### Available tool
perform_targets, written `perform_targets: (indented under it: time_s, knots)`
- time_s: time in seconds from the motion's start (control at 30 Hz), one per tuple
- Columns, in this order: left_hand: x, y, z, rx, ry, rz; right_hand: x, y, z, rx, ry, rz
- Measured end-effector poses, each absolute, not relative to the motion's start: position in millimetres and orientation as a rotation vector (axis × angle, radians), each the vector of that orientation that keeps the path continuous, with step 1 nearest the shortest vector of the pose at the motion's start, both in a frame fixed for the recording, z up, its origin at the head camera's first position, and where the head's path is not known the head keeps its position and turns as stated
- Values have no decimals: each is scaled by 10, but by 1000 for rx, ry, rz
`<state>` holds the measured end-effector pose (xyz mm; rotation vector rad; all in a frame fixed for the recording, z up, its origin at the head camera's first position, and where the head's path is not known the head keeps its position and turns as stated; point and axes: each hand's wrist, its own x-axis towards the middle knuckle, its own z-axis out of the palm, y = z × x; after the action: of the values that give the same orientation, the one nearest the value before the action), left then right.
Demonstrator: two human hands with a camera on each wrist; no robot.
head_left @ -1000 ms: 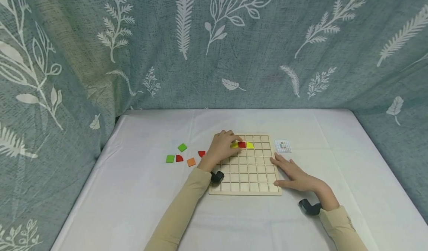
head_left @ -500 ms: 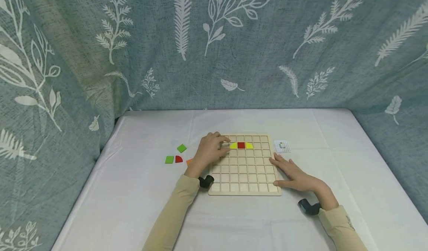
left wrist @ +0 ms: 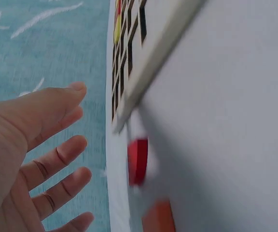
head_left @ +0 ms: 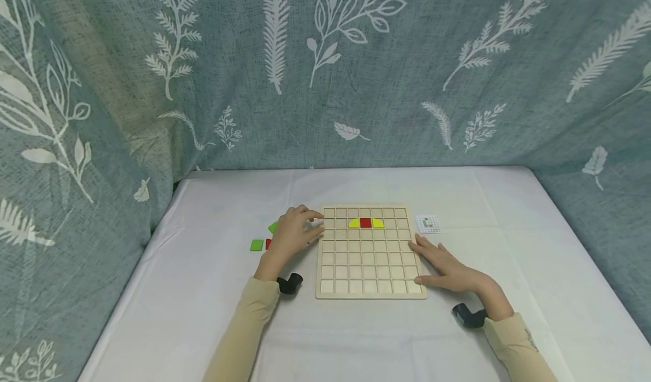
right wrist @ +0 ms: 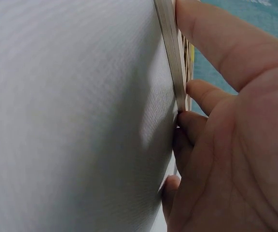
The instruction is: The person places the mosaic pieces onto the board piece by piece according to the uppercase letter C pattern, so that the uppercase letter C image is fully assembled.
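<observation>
A wooden grid board (head_left: 369, 298) lies on the white table. Near its top row of cells, a red square tile (head_left: 365, 222) sits between two yellow quarter-round tiles, one to its left (head_left: 354, 223) and one to its right (head_left: 377, 223). Just off the board's left edge hovers my left hand (head_left: 290, 234), fingers apart and holding nothing. Beyond it in the left wrist view are a red tile (left wrist: 138, 161) and an orange tile (left wrist: 159, 218). My right hand (head_left: 448, 269) rests against the board's right edge, thumb and fingertips touching the rim.
Left of the board, a green square tile (head_left: 256, 245) lies on the cloth, with another green tile (head_left: 273, 228) and a red one (head_left: 268, 244) partly hidden by my left hand. A small pattern card (head_left: 428, 224) lies right of the board. A leaf-print curtain (head_left: 305, 116) hangs behind.
My left hand has moved left, away from the yellow and red tiles on the board, to the board's left edge. The right hand has stayed at the right edge.
</observation>
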<state>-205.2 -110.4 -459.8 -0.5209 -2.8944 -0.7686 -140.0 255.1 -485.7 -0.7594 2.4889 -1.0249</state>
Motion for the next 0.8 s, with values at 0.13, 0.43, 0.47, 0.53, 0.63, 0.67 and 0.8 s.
perform_targets:
  time_s: [0.13, 0.43, 0.47, 0.53, 0.63, 0.67, 0.8]
  knots:
    - [-2003, -1265, -4571, -467, -2895, -798, -1397, 2551, -4858, -752, 2486, -1026]
    - [-1931, -1594, -4543, -390, -2876, -832, -1396, 2542, -4854, -763, 2495, -1018]
    - [-1925, -1626, -4541, -387, -2875, -823, -1396, 2542, -4852, -765, 2496, -1017]
    - [-1912, -1689, -4539, -377, -2877, -812, -1396, 2541, -4849, -769, 2499, -1014]
    - [-1890, -1784, -4541, -369, -2880, -774, -1398, 2543, -4848, -777, 2503, -1010]
    - [-1877, -1815, -4539, -364, -2882, -773, -1399, 2543, -4848, -780, 2505, -1008]
    - [-1827, -1931, -4535, -330, -2906, -765, -1403, 2548, -4849, -780, 2510, -998]
